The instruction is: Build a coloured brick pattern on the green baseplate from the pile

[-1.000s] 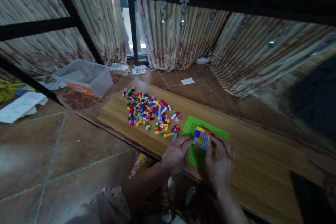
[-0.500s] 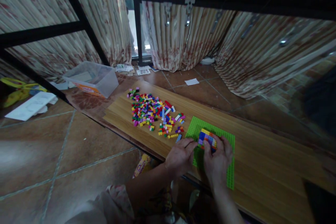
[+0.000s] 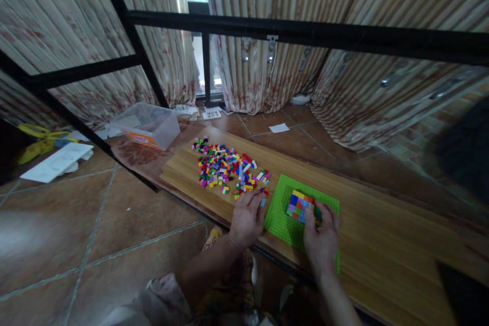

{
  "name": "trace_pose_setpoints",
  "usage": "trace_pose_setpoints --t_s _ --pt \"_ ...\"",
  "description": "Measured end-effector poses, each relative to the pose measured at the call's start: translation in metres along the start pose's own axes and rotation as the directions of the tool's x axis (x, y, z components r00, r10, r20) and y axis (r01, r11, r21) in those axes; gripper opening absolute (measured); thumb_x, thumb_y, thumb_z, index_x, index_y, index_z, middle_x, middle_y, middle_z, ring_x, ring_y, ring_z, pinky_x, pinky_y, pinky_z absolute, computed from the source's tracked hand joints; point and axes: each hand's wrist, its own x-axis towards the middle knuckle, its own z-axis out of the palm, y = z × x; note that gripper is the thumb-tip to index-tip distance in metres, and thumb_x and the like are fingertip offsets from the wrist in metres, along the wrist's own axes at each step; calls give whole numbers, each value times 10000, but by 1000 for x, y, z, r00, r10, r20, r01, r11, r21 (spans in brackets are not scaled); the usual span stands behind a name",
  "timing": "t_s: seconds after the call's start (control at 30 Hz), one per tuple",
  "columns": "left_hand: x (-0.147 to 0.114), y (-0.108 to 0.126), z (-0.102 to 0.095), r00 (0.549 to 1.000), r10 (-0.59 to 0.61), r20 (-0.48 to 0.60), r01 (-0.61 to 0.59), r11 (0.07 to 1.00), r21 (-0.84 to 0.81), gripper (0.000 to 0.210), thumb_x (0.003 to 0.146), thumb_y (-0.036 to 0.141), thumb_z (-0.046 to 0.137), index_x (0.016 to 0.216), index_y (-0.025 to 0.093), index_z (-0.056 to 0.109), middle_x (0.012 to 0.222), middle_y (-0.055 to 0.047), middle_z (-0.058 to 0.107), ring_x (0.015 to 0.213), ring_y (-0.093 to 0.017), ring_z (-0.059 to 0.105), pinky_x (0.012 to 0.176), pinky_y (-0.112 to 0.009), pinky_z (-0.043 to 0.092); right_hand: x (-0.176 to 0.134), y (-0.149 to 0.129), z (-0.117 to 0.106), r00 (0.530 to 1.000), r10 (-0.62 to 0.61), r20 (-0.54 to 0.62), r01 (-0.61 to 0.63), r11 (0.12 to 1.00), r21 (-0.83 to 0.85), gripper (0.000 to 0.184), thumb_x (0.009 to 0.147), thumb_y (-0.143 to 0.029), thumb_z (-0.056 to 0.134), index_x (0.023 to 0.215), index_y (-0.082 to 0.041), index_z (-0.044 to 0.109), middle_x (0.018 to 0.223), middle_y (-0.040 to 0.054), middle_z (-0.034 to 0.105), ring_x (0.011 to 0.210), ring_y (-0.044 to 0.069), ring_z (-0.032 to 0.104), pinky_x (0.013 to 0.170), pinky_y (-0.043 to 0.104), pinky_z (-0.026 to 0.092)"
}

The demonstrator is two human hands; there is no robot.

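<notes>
The left hand (image 3: 246, 220) has been withdrawn from the brick block (image 3: 298, 205) to the loose bricks (image 3: 217, 165), its half-curled grip undeterminable, leaving the block, on the green baseplate (image 3: 279, 198), pinched by the right hand (image 3: 321, 237) alone.

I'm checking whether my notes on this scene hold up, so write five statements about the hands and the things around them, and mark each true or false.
1. The studded board is green. True.
2. The right hand has its fingers on a block of joined bricks. True.
3. Both hands are on the joined bricks. False: the left hand is apart from them, beside the loose bricks.
4. A sheet of white paper lies on the floor. True.
5. The loose bricks are all one colour. False: they are many colours.
</notes>
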Motion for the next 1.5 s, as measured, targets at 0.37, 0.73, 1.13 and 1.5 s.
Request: trace_pose_setpoints --t_s 0.37,0.73,1.13,1.5 --pt "14 -21 -14 995 53 87 -73 968 242 161 876 112 523 927 168 665 1066 -90 643 1023 -237 589 941 -421 493 -18 5 -42 971 221 -91 -209 970 126 459 877 -536 508 1079 -157 668 1197 150 600 1103 258 573 960 454 441" --pt "5 25 -9 917 161 364 -123 984 -125 215 960 189 464 1032 216 665 962 -35 672 905 -164 643 820 -286 528 -47 -18 -39 981 37 192 -72 981 178 315 910 -454 542 1056 -229 708 1015 75 711 948 211 653 856 381 512" --pt "10 31 19 954 68 292 14 963 -268 188 907 148 529 1029 216 656 984 -33 694 951 -170 652 871 -307 537 -27 -12 -19 975 -111 192 99 993 70 299 965 -378 465 950 -219 717 930 57 708 869 186 634 808 338 496" --pt "24 28 28 970 -44 238 100 969 -226 198 888 133 538 1016 208 669 971 -36 723 928 -183 675 875 -333 549 -12 -9 -6 969 -229 92 239 963 -124 288 949 -379 497 924 -265 761 920 58 658 862 185 566 789 340 468"
